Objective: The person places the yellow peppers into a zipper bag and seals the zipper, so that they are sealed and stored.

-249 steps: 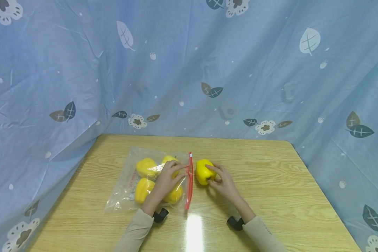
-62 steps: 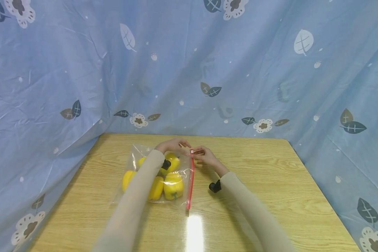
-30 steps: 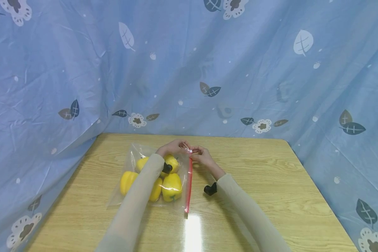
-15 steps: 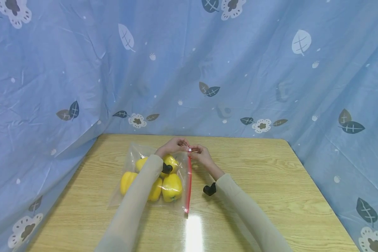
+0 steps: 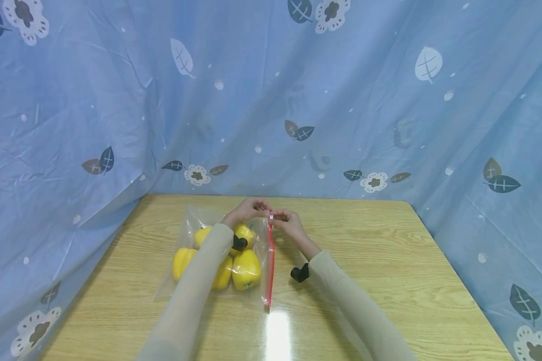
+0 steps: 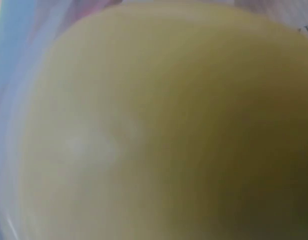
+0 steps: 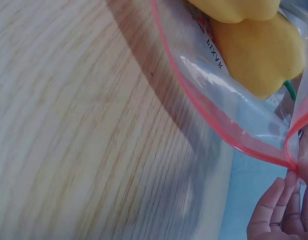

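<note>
A clear zip bag [image 5: 263,260] with a red zip strip [image 5: 271,271] lies on the table, holding several yellow bell peppers [image 5: 246,269]. My left hand [image 5: 249,208] pinches the far end of the strip from the left, its forearm across the bag. From the right, my right hand [image 5: 289,223] pinches the same corner, by a small white tab [image 5: 271,216]. The right wrist view has fingers [image 7: 266,212] at the corner where the red lips [image 7: 209,117] meet; the lips stand apart beside a pepper [image 7: 264,55]. A yellow pepper [image 6: 143,125] fills the left wrist view.
The wooden table [image 5: 366,260] stretches to the right of the bag. A blue patterned curtain [image 5: 253,100] hangs behind it and along both sides. Black wrist cameras [image 5: 300,273] hang under the forearms.
Earlier my right hand held a pepper outside the bag; no pepper lies outside now. Both hands have moved to the strip's far end. Over the last second they have hardly shifted.
</note>
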### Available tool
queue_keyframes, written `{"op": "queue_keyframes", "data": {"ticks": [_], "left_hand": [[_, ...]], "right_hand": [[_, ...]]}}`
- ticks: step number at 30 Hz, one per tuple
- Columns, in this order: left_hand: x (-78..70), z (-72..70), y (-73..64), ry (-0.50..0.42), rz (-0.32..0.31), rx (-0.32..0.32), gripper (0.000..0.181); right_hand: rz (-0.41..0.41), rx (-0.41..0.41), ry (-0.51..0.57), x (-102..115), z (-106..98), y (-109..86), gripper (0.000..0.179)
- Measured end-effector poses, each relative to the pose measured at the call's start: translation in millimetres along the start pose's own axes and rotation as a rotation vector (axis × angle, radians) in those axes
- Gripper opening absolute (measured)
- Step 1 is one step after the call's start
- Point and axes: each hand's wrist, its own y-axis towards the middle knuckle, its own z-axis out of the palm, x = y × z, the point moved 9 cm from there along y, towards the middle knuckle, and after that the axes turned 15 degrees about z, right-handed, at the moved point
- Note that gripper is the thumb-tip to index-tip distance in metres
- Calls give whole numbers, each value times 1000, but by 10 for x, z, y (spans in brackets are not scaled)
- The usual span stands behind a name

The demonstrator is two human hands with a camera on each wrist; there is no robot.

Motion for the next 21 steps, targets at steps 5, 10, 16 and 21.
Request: {"op": "queue_keyframes", "data": {"ticks": [5, 10, 16, 21], "left_hand": [[13, -2, 5, -11, -3, 4, 17], [25, 1, 23, -14, -13, 7, 16], [11, 9, 35, -33, -15, 12, 16], [17, 8, 32, -18, -20, 13, 19]], "right_hand": [[2, -14, -12, 1, -20, 4, 23], [-5, -8, 7, 9, -31, 20, 23], [-16, -21, -13, 1, -38, 22, 23], [-7, -39, -41, -39, -25, -9, 21]]}}
